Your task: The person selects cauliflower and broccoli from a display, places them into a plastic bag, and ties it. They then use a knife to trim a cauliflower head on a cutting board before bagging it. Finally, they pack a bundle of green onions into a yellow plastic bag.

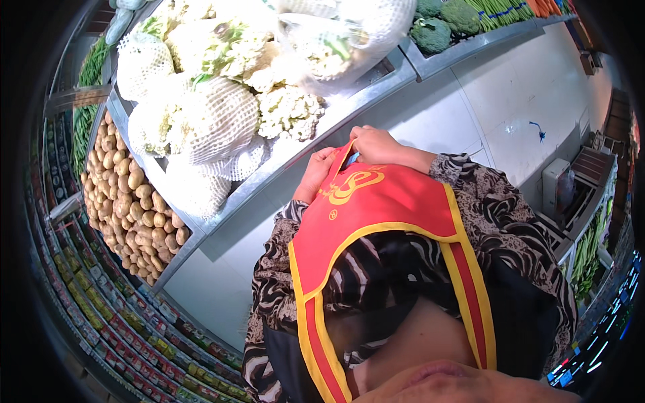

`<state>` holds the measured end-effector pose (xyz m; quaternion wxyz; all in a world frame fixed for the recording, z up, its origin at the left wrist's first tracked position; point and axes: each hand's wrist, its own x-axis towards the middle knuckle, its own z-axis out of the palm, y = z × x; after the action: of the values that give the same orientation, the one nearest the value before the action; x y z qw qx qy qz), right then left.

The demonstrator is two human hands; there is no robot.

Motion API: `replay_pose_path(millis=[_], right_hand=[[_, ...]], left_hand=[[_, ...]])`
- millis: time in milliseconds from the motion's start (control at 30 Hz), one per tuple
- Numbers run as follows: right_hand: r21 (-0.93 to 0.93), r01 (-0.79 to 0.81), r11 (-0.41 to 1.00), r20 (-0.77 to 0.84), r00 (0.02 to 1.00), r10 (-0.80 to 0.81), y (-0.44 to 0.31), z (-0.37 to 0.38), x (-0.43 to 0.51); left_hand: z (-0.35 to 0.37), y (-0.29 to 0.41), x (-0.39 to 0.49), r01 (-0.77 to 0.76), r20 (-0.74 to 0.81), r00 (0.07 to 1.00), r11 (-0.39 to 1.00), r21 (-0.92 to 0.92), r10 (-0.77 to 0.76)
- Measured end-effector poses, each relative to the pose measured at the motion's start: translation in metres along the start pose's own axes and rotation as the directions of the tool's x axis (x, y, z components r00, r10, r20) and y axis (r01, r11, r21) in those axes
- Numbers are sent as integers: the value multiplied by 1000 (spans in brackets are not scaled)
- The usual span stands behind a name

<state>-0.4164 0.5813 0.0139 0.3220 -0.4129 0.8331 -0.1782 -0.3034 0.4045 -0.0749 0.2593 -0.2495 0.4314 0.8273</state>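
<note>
I wear a red apron [383,196] with yellow trim and yellow printing. On the left, my left hand [316,172] is closed on the apron's gathered red fabric. My right hand [375,145] pinches the edge of the same fabric beside it, its fingertips close to the left ones. Between the hands the cloth gapes, and a small blue item [352,159] shows inside; what it is cannot be told. Just beyond the hands lie cauliflowers [291,113], several in white foam net sleeves [221,121], on a metal-edged display counter [262,186].
Potatoes [128,201] fill a bin at the left, by curved shelves of packaged goods [126,327]. Broccoli [431,35] lies upper right in a neighbouring bin. A blue scrap [541,133] lies on the tiled floor [509,95]. Another stand [579,211] with green vegetables is at the right.
</note>
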Motion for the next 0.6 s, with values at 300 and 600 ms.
replay_pose_path(millis=[300, 600], right_hand=[[787, -46, 615, -191, 930, 313, 21, -131, -135], [964, 45, -262, -7, 989, 145, 21, -57, -127]], left_hand=[[37, -5, 6, -197, -57, 950, 729, 656, 308], [164, 74, -22, -286, 291, 883, 913, -290, 369]])
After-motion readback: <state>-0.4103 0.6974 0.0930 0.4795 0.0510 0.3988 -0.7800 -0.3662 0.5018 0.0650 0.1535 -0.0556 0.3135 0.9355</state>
